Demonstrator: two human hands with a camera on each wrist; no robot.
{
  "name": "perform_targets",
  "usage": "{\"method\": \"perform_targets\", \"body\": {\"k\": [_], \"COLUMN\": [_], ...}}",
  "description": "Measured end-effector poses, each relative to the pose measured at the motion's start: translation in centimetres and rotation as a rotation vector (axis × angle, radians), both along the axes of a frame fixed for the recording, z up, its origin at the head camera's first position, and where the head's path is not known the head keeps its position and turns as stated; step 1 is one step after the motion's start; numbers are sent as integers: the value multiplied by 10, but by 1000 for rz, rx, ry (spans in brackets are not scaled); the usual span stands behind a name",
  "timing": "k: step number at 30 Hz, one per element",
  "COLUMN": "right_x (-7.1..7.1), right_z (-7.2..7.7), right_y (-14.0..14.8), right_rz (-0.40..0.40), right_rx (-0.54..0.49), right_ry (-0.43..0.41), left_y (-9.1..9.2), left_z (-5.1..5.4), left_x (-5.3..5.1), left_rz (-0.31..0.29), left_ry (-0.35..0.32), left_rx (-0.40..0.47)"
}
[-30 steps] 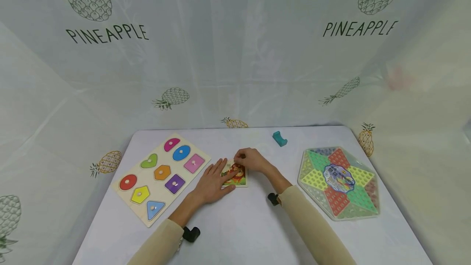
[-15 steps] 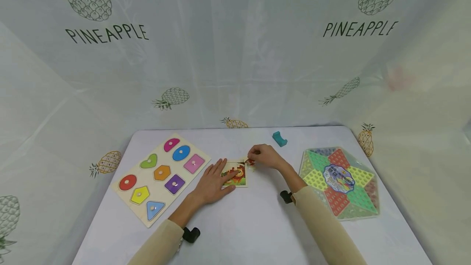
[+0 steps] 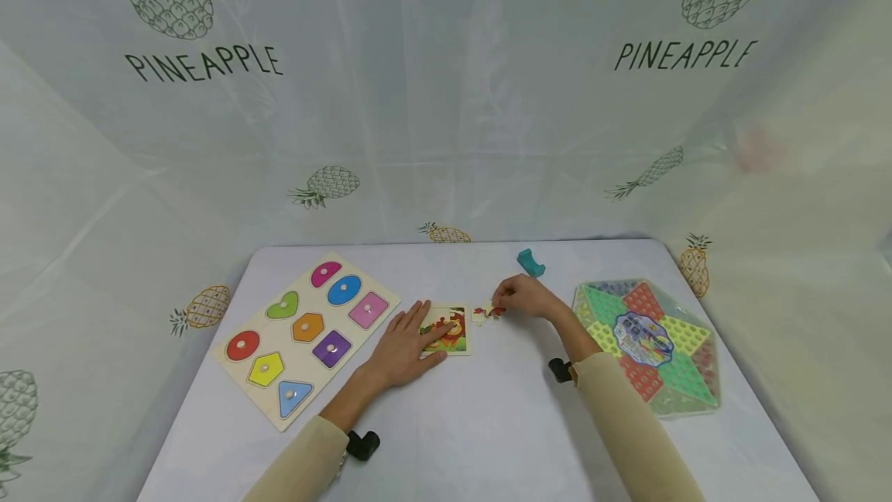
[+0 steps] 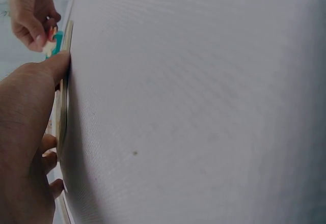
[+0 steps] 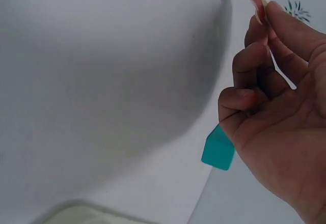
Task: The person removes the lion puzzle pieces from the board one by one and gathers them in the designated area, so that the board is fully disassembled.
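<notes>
So far, maybe two bits were out: one loose piece (image 3: 478, 315) lay on the surface (image 3: 481, 424) just right of the picture board (image 3: 457, 342), and the right grip (image 3: 521, 297) pinched a red piece (image 5: 258, 4). The left grip (image 3: 402, 348) spread flat across the board, hiding some picture, so how much was left was hard to tell.

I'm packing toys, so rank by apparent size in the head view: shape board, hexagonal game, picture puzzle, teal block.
Shape board and hexagonal game (partly covered): too close to rank
Picture puzzle
Teal block
</notes>
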State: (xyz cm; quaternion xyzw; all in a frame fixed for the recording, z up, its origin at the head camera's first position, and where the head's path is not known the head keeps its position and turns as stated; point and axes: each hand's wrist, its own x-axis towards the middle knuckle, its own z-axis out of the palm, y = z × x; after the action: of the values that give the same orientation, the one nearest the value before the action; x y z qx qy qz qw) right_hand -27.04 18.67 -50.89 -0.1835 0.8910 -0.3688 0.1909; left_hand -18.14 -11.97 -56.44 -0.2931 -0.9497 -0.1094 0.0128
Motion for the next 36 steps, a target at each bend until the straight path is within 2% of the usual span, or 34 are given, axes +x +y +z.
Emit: {"method": "perform_targets", "body": {"k": [16, 27, 36], "right_x": [-5, -3, -1], "right_z": [-12, -11, -9], "right_y": [9, 2, 0], "right_rz": [-40, -72, -83], "right_rx": [39, 26, 58], "right_ry": [-37, -31, -17], "left_y": [0, 0, 0], "left_z": [1, 0, 1], "left_x": [1, 1, 1], "left_rz": [-6, -2, -4], "left_ry": [15, -1, -8], "left_rx": [20, 18, 13]}}
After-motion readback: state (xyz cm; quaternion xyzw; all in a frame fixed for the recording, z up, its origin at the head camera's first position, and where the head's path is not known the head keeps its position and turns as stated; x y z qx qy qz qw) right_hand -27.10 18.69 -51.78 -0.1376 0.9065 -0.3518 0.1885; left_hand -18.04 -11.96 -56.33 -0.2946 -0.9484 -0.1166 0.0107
